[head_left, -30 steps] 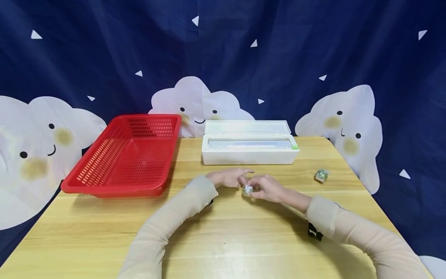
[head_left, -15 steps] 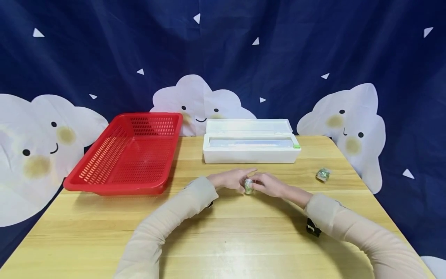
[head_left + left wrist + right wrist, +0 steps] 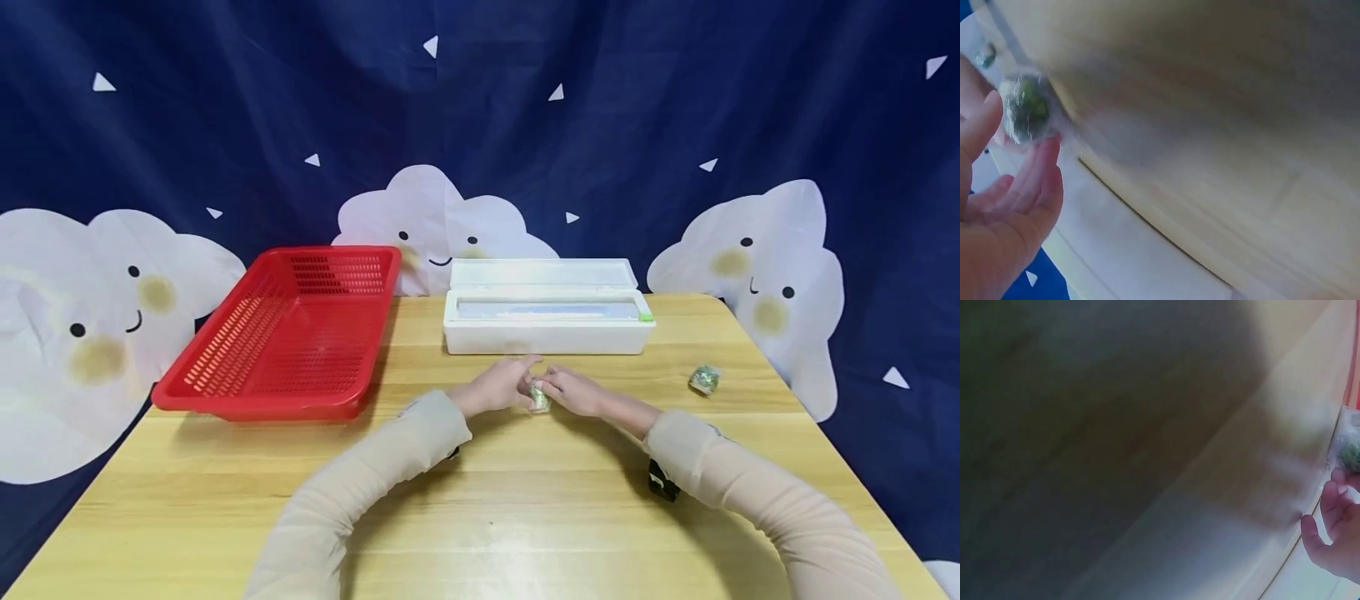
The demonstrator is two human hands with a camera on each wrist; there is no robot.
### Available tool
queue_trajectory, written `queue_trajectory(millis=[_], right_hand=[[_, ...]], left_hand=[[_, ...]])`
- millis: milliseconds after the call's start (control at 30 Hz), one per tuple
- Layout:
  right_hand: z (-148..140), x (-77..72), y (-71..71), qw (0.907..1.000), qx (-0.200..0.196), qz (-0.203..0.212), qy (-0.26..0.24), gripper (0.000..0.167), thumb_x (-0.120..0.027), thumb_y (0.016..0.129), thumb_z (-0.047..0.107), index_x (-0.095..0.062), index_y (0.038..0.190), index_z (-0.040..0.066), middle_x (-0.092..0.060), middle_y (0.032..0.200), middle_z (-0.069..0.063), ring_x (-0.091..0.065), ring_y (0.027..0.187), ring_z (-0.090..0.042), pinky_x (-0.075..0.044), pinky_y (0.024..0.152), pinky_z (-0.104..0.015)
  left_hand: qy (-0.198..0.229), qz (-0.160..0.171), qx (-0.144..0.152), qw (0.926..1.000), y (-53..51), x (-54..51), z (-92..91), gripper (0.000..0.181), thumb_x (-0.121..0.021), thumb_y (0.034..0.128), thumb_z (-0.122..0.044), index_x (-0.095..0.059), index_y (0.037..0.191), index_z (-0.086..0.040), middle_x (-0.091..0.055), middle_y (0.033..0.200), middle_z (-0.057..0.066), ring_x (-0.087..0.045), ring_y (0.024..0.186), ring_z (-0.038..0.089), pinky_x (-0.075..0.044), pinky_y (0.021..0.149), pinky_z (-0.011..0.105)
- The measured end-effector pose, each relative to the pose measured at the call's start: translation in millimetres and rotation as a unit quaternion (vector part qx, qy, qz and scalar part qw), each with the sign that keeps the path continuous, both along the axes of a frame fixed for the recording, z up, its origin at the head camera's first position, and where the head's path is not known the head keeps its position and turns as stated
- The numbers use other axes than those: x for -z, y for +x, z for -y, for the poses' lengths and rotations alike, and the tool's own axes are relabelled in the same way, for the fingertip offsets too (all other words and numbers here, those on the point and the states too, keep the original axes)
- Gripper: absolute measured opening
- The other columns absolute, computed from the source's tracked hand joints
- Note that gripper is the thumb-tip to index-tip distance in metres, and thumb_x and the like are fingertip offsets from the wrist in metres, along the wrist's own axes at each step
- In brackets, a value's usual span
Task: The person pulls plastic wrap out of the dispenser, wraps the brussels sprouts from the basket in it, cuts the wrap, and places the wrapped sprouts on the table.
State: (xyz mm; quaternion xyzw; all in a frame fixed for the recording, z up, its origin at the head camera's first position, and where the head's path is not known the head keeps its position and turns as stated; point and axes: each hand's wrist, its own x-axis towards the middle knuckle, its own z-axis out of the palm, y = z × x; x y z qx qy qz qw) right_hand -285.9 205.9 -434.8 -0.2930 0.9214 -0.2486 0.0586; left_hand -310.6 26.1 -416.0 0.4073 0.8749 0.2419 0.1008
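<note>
A small round green piece wrapped in clear plastic film (image 3: 539,398) is between both hands, just above or on the table; its exact kind is hard to tell. In the left wrist view the wrapped green piece (image 3: 1025,109) sits against the thumb and fingertips of my left hand (image 3: 495,387), which pinches it. From the other side my right hand (image 3: 573,392) holds it with the fingertips, partly covering it. At the edge of the right wrist view, my right hand (image 3: 1338,534) shows with curled fingers beside it, much cut off.
Behind the hands stands a white cling film box (image 3: 551,337) with its lid raised. A red slotted basket (image 3: 255,408) is at the left. A second wrapped green piece (image 3: 704,380) lies at the right of the wooden table (image 3: 487,517).
The wrapped piece has turned in the fingers, and its green side shows more. My right fingers have shifted over its top. The head view has drifted slightly left; basket and box have not moved.
</note>
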Motion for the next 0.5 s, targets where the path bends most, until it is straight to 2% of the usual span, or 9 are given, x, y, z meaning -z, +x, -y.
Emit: queue_trajectory(millis=[100, 167, 233, 367, 500], right_hand=[[-0.2, 1.7, -0.4, 0.9997, 0.002, 0.005, -0.024, 0.038, -0.040, 0.098, 0.017, -0.049, 0.124, -0.009, -0.058, 0.092, -0.014, -0.052, 0.080, -0.021, -0.045, 0.073, -0.034], [-2.7, 1.5, 1.5, 0.9985, -0.003, 0.003, -0.055, 0.039, -0.047, 0.095, 0.017, -0.049, 0.124, -0.009, -0.059, 0.098, -0.017, -0.055, 0.087, -0.026, -0.047, 0.078, -0.038], [-5.2, 1.8, 4.7, 0.9977, -0.019, -0.010, -0.065, 0.043, -0.057, 0.089, 0.019, -0.050, 0.124, -0.006, -0.058, 0.105, -0.017, -0.055, 0.092, -0.027, -0.047, 0.081, -0.040], [-6.6, 2.8, 7.7, 0.9956, -0.066, -0.057, -0.034, 0.049, -0.070, 0.077, 0.019, -0.052, 0.119, -0.001, -0.056, 0.110, -0.014, -0.055, 0.095, -0.023, -0.049, 0.082, -0.036], [-5.3, 1.1, 1.5, 0.9888, -0.083, -0.124, 0.004, 0.045, -0.070, 0.077, 0.018, -0.055, 0.114, -0.002, -0.060, 0.103, -0.013, -0.058, 0.088, -0.021, -0.050, 0.077, -0.031]], left_hand=[[0.000, -0.014, -0.004, 0.9999, 3.3, 4.0, -3.9, 0.076, -0.074, 0.0738, -0.011, -0.032, 0.135, 0.004, -0.065, 0.096, 0.010, -0.062, 0.083, 0.014, -0.048, 0.077, 0.020], [0.002, -0.018, -0.013, 0.9997, 4.6, 5.2, -6.2, 0.076, -0.074, 0.0734, -0.009, -0.031, 0.135, 0.004, -0.065, 0.094, 0.010, -0.062, 0.081, 0.015, -0.048, 0.076, 0.020], [0.002, -0.019, -0.020, 0.9996, 4.7, 7.0, -7.0, 0.076, -0.074, 0.0737, -0.008, -0.031, 0.136, 0.004, -0.065, 0.091, 0.010, -0.062, 0.079, 0.015, -0.048, 0.074, 0.020], [-0.006, 0.003, -0.039, 0.9992, 1.0, 6.9, -6.1, 0.080, -0.073, 0.0745, -0.009, -0.027, 0.139, 0.000, -0.064, 0.088, 0.008, -0.060, 0.079, 0.015, -0.047, 0.073, 0.021], [-0.014, 0.032, -0.043, 0.9985, -4.9, -0.1, -6.5, 0.078, -0.071, 0.0769, -0.007, -0.026, 0.140, -0.003, -0.064, 0.096, 0.010, -0.060, 0.087, 0.018, -0.047, 0.081, 0.027]])
